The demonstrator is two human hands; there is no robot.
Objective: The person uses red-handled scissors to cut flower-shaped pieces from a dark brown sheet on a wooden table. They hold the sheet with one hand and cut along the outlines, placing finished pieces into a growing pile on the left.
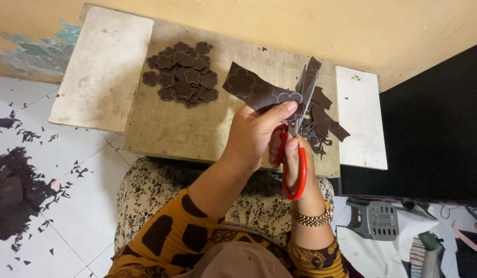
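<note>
My left hand [254,136] gripped a dark brown strip [254,88] marked with flower outlines, thumb pressed on its near edge, holding it above the board [171,128]. My right hand [295,159], partly hidden behind the left, was clenched through the red handles of the scissors [298,134]; the blades stood open around the strip's right end. A pile of cut flowers [184,74] lay on the board, well left of the strip. Offcuts [323,121] lay under the scissors. Scraps [14,193] littered the floor.
</note>
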